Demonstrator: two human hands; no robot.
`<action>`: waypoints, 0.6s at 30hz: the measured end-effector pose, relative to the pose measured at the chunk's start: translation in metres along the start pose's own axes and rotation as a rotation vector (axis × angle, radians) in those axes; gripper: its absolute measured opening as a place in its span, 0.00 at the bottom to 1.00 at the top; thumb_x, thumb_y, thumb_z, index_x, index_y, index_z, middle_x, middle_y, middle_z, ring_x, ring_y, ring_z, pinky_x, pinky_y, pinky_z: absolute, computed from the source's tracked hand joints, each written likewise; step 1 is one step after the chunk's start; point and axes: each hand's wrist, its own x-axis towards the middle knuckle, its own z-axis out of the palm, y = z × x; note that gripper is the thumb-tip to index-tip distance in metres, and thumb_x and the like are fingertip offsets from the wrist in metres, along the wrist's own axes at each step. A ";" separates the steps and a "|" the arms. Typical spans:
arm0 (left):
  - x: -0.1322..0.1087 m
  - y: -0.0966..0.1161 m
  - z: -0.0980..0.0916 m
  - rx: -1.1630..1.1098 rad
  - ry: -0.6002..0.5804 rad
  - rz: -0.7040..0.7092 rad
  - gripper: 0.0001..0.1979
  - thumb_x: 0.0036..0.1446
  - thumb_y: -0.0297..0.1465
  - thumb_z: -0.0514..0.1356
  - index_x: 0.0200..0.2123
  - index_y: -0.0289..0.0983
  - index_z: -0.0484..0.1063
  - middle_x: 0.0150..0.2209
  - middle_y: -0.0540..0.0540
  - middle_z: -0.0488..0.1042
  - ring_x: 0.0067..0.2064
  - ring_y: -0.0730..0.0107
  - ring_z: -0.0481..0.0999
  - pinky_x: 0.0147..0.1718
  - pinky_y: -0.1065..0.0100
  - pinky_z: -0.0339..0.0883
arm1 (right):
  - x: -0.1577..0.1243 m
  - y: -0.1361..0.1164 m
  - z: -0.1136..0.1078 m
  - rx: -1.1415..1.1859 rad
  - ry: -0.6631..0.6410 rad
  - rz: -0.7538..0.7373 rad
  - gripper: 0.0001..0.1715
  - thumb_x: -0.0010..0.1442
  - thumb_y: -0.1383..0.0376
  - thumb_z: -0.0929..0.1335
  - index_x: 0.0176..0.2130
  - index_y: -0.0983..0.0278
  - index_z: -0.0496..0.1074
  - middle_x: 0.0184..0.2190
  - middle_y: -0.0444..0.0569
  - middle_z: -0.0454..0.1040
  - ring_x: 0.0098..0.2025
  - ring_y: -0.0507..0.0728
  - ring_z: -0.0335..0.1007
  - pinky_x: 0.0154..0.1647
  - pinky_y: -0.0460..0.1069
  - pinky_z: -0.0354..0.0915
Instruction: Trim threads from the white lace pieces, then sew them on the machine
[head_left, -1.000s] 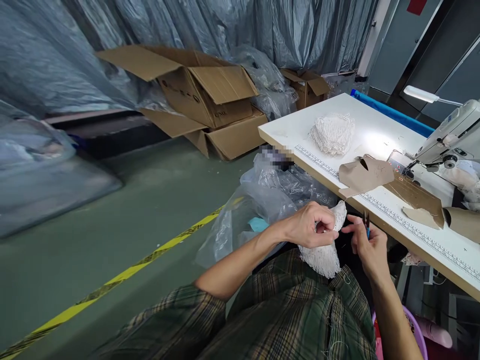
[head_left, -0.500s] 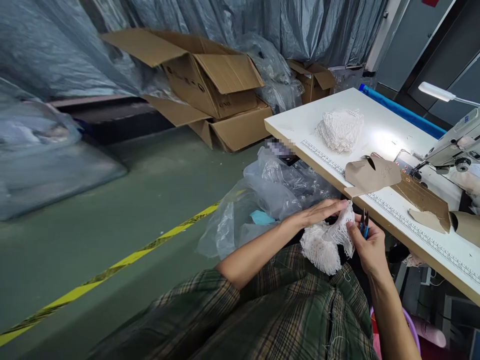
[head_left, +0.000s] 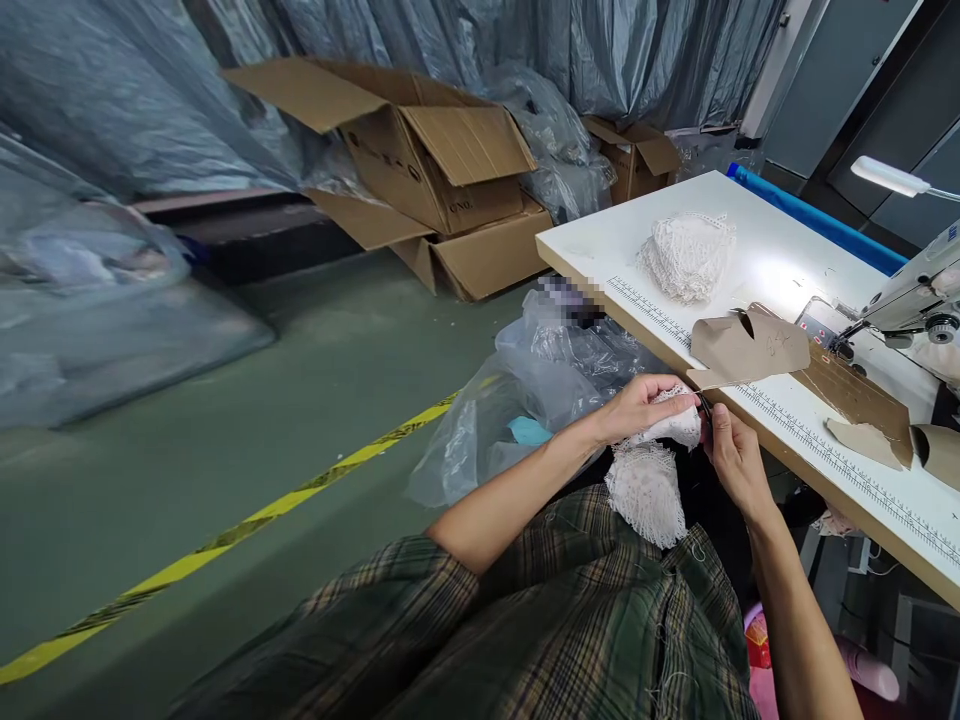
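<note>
Between thumb and fingers, my left hand (head_left: 637, 408) pinches the upper edge of a piece of white lace (head_left: 646, 490), whose lower part hangs over my lap. My right hand (head_left: 735, 450) is closed on small thread snips (head_left: 704, 403); their dark tips touch or nearly touch the lace edge at my left fingertips. The snips' handles are hidden in my right palm. Just beyond my hands, brown paper pattern pieces (head_left: 750, 348) lie at the table's edge. A stack of white lace pieces (head_left: 688, 258) rests farther back on the white table (head_left: 600, 245).
A sewing machine (head_left: 919, 290) with a lit lamp (head_left: 889, 176) stands at the right. Clear plastic bags (head_left: 480, 430) lie on the floor beside the table. Open cardboard boxes (head_left: 450, 165) are stacked behind. Yellow-black tape (head_left: 247, 525) crosses the green floor.
My right hand has let go of the lace and turned the snips toward its top edge. My left hand has gathered the lace higher. The view has shifted slightly.
</note>
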 end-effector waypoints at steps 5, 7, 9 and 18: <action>-0.002 0.003 -0.004 0.162 -0.005 0.076 0.23 0.49 0.50 0.65 0.30 0.33 0.75 0.27 0.51 0.73 0.31 0.75 0.69 0.32 0.73 0.62 | 0.010 -0.006 0.005 -0.017 -0.039 -0.060 0.33 0.62 0.38 0.57 0.24 0.61 0.59 0.20 0.41 0.58 0.24 0.51 0.51 0.27 0.48 0.51; -0.002 0.005 -0.005 0.199 0.004 0.093 0.22 0.49 0.50 0.64 0.29 0.33 0.75 0.26 0.52 0.71 0.30 0.75 0.67 0.31 0.73 0.61 | 0.012 -0.011 0.005 -0.042 -0.045 -0.070 0.33 0.62 0.38 0.57 0.24 0.61 0.60 0.21 0.41 0.58 0.25 0.51 0.51 0.27 0.48 0.52; -0.003 0.006 -0.006 0.204 0.007 0.097 0.22 0.49 0.50 0.64 0.28 0.34 0.74 0.25 0.53 0.69 0.29 0.76 0.65 0.30 0.73 0.60 | 0.014 -0.013 0.006 -0.062 -0.048 -0.075 0.33 0.61 0.37 0.57 0.24 0.61 0.61 0.21 0.41 0.60 0.25 0.51 0.52 0.27 0.47 0.52; -0.007 0.006 -0.006 0.159 -0.016 0.049 0.22 0.49 0.49 0.65 0.30 0.33 0.75 0.29 0.49 0.74 0.31 0.73 0.70 0.32 0.73 0.62 | 0.003 -0.006 0.015 0.097 0.020 -0.001 0.32 0.63 0.39 0.56 0.27 0.61 0.64 0.21 0.42 0.60 0.24 0.51 0.53 0.26 0.48 0.55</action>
